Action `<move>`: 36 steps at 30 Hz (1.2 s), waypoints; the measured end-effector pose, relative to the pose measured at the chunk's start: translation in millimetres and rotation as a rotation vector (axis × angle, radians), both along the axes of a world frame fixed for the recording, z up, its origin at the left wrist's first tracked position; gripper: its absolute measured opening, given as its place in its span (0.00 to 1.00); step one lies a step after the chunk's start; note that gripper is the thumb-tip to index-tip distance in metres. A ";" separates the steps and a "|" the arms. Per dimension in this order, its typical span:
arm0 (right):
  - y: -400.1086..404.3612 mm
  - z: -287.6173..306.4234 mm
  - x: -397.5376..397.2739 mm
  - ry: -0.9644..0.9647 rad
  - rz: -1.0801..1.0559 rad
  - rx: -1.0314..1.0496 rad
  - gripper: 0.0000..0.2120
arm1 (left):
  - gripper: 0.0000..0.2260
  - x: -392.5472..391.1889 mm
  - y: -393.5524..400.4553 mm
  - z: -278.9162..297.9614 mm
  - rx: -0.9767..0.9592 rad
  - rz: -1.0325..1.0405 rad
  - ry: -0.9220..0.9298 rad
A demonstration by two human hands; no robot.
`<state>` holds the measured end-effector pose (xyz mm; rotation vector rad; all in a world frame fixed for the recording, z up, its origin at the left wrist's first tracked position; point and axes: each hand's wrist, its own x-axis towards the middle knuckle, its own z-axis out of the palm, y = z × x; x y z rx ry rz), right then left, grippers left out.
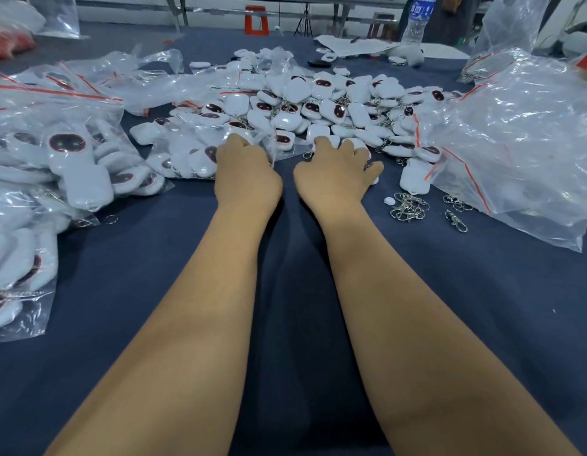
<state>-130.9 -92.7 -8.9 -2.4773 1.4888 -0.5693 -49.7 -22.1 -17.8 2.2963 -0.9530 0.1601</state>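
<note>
The left hand pinches the edge of the plastic bag — probably to keep it open. Just beside it, the right hand curls round white cases — I judge, for loading.

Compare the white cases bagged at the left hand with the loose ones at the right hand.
The bagged cases sit inside a clear bag, which the left hand grips; the loose cases lie bare on the dark cloth, under the curled fingers of the right hand. The bagged cases are fewer; the loose cases form a much larger heap. Both are white with dark oval faces.
</note>
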 end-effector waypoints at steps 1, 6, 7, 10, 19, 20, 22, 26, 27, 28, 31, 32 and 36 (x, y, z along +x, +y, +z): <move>-1.1 -1.0 0.1 0.004 0.025 -0.004 0.18 | 0.14 -0.9 0.7 0.0 0.030 0.032 -0.008; -2.1 -2.1 1.9 -0.110 0.124 -0.062 0.19 | 0.16 -0.8 3.2 2.6 0.080 0.212 -0.062; -1.7 -2.1 3.3 -0.121 0.127 -0.080 0.17 | 0.18 0.0 3.4 3.1 0.061 0.236 -0.064; -2.4 -1.1 6.9 -0.141 0.154 -0.150 0.11 | 0.22 1.7 4.3 4.3 0.034 0.298 -0.051; 4.5 3.0 3.9 -0.531 0.322 0.033 0.26 | 0.08 -1.2 5.9 5.8 0.028 0.269 -0.072; 4.0 3.1 4.7 -0.572 0.311 0.059 0.26 | 0.09 -2.0 6.3 6.4 -0.007 0.261 -0.088; 2.2 3.3 6.5 -0.614 0.281 0.082 0.23 | 0.15 -3.4 7.4 7.9 -0.140 0.229 -0.163; 3.1 5.6 7.4 -0.800 0.266 0.187 0.15 | 0.19 -7.9 9.3 15.7 -0.618 -0.064 -0.036; 4.2 6.8 7.2 -0.863 0.266 0.242 0.13 | 0.18 -9.1 8.6 17.4 -0.692 -0.119 0.100; 5.2 7.8 7.1 -0.926 0.276 0.305 0.13 | 0.17 -9.9 7.8 19.1 -0.747 -0.146 0.254; 7.9 9.0 7.4 -1.067 0.318 0.422 0.13 | 0.14 -8.4 4.0 22.6 -0.864 -0.190 0.689; 8.0 8.8 7.6 -1.079 0.324 0.426 0.14 | 0.13 -8.3 2.4 22.8 -0.851 -0.198 0.768; 6.2 7.3 7.2 -1.043 0.333 0.504 0.15 | 0.05 -5.9 -4.2 18.1 -0.803 -0.190 0.958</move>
